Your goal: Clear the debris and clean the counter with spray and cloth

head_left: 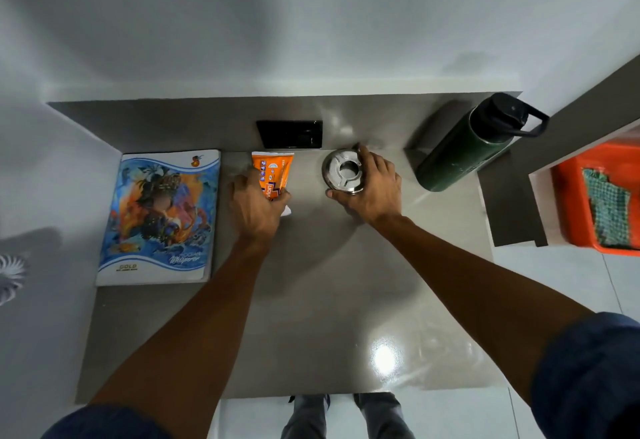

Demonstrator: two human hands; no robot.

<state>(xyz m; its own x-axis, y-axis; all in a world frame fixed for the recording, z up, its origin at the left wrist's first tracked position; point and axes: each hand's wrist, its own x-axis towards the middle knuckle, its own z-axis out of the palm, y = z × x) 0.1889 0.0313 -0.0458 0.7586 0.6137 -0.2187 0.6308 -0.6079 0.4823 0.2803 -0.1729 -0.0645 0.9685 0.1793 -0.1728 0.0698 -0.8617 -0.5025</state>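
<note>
The grey counter [311, 300] lies below me. My left hand [258, 206] rests on the near end of an orange wipes pack [275, 167], fingers closed around it. A bit of white shows under that hand. My right hand [372, 189] grips a round steel ashtray [343, 170] from its right side, thumb at the near rim. Off to the right, a green-checked cloth [609, 210] lies in an orange basket [568, 203]. No spray bottle is visible.
A colourful notebook [159, 213] lies at the counter's left. A black phone [291, 134] sits behind the wipes pack. A dark green bottle [474, 144] with a black lid stands at the back right. White walls border the counter at the back and left.
</note>
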